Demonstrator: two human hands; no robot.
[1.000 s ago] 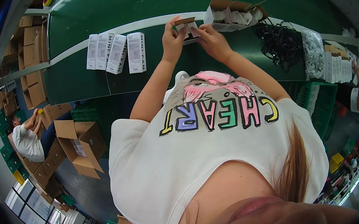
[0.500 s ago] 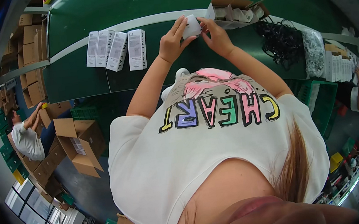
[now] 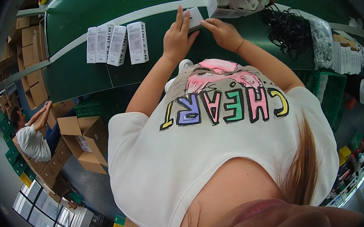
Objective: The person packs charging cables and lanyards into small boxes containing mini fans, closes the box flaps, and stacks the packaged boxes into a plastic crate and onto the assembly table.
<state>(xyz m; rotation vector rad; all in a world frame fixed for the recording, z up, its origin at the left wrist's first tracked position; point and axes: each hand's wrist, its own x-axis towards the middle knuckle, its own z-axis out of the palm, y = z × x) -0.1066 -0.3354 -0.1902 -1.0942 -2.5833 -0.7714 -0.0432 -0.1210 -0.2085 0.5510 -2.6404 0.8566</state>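
A small white box is between my two hands above the green table. My left hand lies along its left side, the thumb at its near edge and the fingers stretched up against it. At the box's near right corner, my right hand presses with its thumb and index finger, the other fingers curled in. What the box holds cannot be seen. To the left stand several white printed cartons in a loose row. Just right of my hands sits an open carton packed with small white pieces.
Black cables lie heaped on the right, beside clear plastic bags and more white boxes. A pale strip crosses the green table. A green crate and an open cardboard box stand below. Co-workers sit at both sides.
The white box has turned, with its right side now tilted up. My right fingers have curled in and slid to its near corner; my left index finger has straightened upward.
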